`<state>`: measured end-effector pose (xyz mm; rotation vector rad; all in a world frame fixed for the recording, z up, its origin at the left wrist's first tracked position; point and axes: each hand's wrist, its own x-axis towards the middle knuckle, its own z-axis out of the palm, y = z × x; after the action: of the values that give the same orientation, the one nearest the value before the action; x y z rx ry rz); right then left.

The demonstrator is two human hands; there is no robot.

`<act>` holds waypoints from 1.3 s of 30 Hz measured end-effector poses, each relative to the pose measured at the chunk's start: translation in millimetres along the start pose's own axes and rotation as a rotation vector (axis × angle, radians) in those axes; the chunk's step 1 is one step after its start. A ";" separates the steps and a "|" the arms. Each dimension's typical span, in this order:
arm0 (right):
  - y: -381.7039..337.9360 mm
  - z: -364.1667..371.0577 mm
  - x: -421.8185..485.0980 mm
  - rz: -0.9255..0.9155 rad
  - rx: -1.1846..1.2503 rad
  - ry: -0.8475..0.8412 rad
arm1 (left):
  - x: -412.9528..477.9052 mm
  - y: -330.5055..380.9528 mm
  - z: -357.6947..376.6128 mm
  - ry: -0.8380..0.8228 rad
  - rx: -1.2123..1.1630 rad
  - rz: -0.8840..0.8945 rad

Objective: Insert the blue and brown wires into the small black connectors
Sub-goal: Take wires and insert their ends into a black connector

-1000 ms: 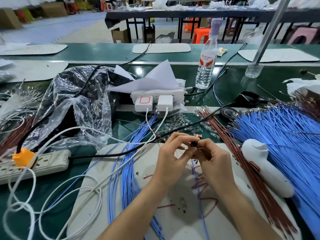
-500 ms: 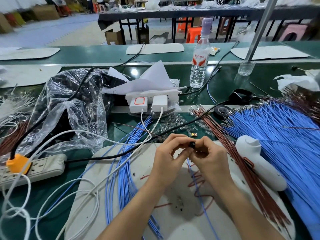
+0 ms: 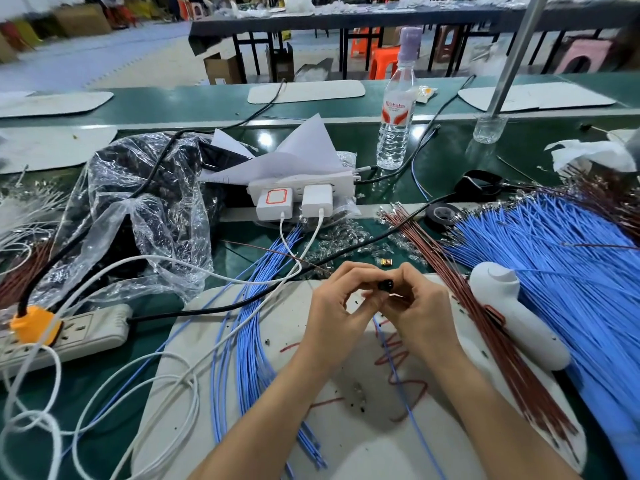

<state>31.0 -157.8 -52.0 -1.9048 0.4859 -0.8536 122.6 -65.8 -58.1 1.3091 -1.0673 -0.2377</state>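
A crooked push could bend the blue wire
My left hand and right hand pinched the black connector; the blue wire trailed to 5 o'clock.

A long green-topped counter spans the room. Behind it, a pale grey-blue floor carries a dark table with black metal legs, orange plastic stools and brown cardboard boxes.

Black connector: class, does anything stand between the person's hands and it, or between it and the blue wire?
Nothing visible does. The left hand and right hand both pinch the black connector directly. The blue wire runs up from the mat to the hands; its end is hidden behind them.
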 end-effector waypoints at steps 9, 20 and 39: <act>2.6 -0.5 1.3 -0.083 -0.120 0.008 | -1.0 2.0 1.6 -0.023 0.027 0.038; 10.4 -4.3 4.5 -0.012 -0.262 0.040 | -2.9 5.0 7.1 -0.023 0.058 -0.051; 19.7 -4.5 72.9 0.031 -0.648 -0.290 | -0.1 3.1 -0.4 0.071 -0.069 -0.171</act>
<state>77.4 -216.7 -42.3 -2.5529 0.6621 -0.4023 121.6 -64.5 -55.5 1.3381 -0.8811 -0.3504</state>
